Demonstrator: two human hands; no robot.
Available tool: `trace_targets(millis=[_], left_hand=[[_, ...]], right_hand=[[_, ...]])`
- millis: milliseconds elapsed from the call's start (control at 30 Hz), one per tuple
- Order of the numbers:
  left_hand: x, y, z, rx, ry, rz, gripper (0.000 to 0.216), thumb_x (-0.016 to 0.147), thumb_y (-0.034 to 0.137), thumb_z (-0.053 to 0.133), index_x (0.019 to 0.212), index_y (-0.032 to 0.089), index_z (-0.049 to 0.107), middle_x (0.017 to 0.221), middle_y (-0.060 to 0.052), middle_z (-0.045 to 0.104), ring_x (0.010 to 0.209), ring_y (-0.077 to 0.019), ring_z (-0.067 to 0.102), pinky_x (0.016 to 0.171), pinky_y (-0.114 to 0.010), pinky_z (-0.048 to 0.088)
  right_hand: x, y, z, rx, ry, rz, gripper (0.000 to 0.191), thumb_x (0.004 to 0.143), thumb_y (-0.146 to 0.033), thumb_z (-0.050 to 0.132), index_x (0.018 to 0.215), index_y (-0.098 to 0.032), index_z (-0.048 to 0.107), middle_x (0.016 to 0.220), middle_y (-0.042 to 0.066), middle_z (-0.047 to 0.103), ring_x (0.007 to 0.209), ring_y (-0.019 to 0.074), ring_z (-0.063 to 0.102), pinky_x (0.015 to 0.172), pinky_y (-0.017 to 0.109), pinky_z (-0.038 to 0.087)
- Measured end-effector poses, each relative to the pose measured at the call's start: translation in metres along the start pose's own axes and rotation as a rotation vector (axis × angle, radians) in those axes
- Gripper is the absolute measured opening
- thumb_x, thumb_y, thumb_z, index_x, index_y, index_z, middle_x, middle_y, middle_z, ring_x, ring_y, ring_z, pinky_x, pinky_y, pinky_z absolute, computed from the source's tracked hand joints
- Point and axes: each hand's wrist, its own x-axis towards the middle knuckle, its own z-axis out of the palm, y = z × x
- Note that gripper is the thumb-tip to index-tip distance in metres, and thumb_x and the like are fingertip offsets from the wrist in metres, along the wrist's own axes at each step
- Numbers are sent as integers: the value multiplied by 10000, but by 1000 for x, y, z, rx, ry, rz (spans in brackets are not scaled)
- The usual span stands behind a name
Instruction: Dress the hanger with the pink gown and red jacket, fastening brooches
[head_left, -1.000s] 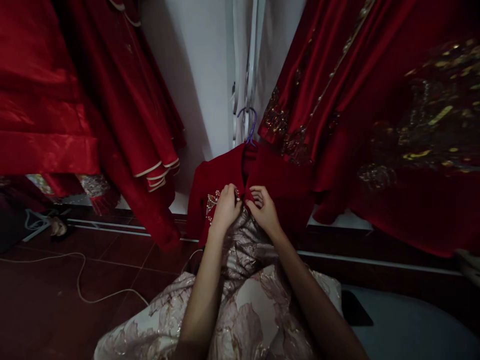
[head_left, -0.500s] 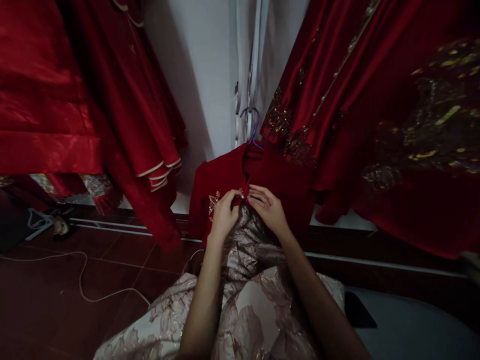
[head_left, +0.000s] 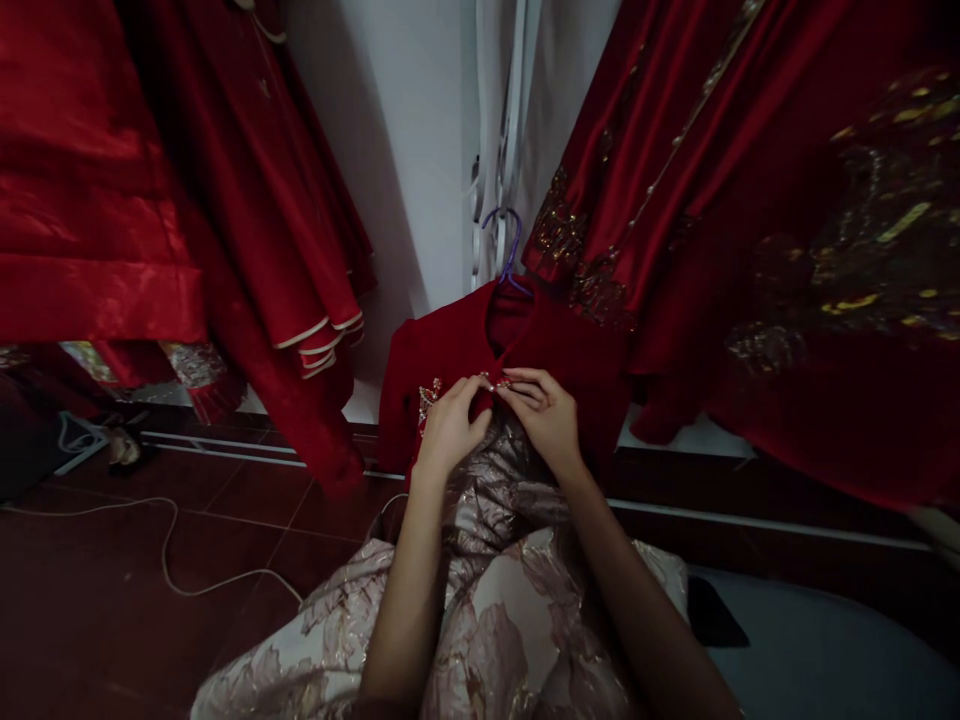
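A dark red jacket (head_left: 442,345) with a beaded ornament (head_left: 429,398) on its chest hangs from a purple hanger (head_left: 513,250). My left hand (head_left: 451,428) pinches the jacket's left front edge near small shiny beads at the opening. Close beside it, my right hand (head_left: 546,418) has its thumb and fingertips closed on the opposite edge. The fingertips of both hands nearly meet, and the exact fastening between them is too small to make out. Shiny floral fabric (head_left: 517,610) in white and mauve, apparently a dress, spreads below the jacket and beneath my forearms.
Red garments (head_left: 82,200) hang on the left, and gold-sequined red garments (head_left: 795,240) on the right. A white metal rack rail (head_left: 735,523) runs low down. A pale cable (head_left: 169,540) winds across the tiled floor (head_left: 75,610). A pale board (head_left: 832,640) lies at lower right.
My fingertips have drawn closer together at the jacket's opening, bringing the two front edges nearer each other. The jacket still hangs from its hanger.
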Motion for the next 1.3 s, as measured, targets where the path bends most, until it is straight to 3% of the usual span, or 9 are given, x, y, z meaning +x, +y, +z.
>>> trace_targets(millis=[200,533,900,1300], left_hand=[[0,9,-1,-21,48,-24,226,837,366,491,998,216,537,971,-44,579,888,-165,571,799,-277,451],[1,2,5,-86,81,-8,129,867,275,447,916,197,536,910,-37,579,826,-137,571,769,-250,447],[2,2,6,-152,94,8,108,849,225,461,901,198,551,870,-24,593,799,-126,573,758,-235,443],[4,5,-10,100,-28,59,145,879,238,427,932,194,554,860,-31,571,800,-139,554,719,-233,415]], right_hand=[[-3,-8,0,-56,-21,-45,259,771,-344,613,978,-198,670,1001,61,643,894,174,644,846,332,536],[-1,-8,-4,17,-119,-21,298,752,-330,640,1026,-217,671,1066,48,647,955,189,634,907,361,518],[-1,-5,-6,92,-133,6,378,720,-299,676,1092,-238,643,1133,39,631,995,197,622,925,379,508],[-3,1,0,58,-82,-6,422,723,-308,667,1135,-226,624,1121,41,634,990,192,619,925,382,510]])
